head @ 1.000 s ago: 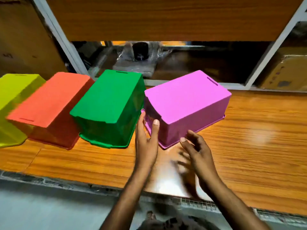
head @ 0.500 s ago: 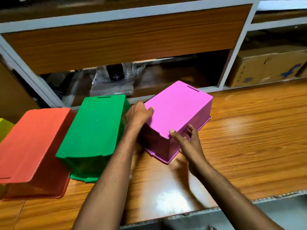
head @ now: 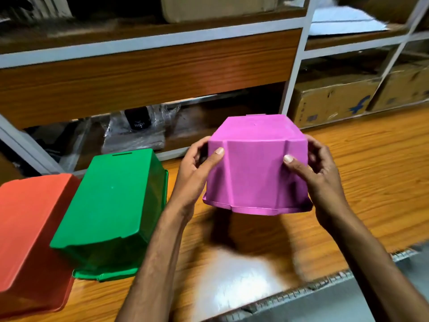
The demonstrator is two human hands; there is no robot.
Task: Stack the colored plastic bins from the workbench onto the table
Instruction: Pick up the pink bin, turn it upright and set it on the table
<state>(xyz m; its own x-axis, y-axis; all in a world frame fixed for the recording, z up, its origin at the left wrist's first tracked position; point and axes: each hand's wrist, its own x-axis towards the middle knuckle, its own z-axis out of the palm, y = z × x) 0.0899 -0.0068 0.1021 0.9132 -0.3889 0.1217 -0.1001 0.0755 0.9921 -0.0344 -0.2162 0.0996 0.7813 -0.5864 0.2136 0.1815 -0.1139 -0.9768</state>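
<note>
The pink bin (head: 255,168) is upside down and held in the air above the wooden workbench (head: 362,173). My left hand (head: 197,168) grips its left side and my right hand (head: 311,168) grips its right side, thumbs on the near wall. A green bin (head: 111,205) lies upside down on the bench to the left. An orange bin (head: 30,226) lies upside down further left, cut off by the frame edge.
Shelving with white metal posts (head: 294,66) rises behind the bench. Cardboard boxes (head: 332,98) sit on the right shelf, plastic-wrapped items (head: 137,129) on the middle one. The bench's front edge (head: 325,282) runs along the lower right.
Both hands closed on the pink bin's sides and lifted it off the bench, turning its short end toward me. The view swung up and right, and the yellow bin left the frame.
</note>
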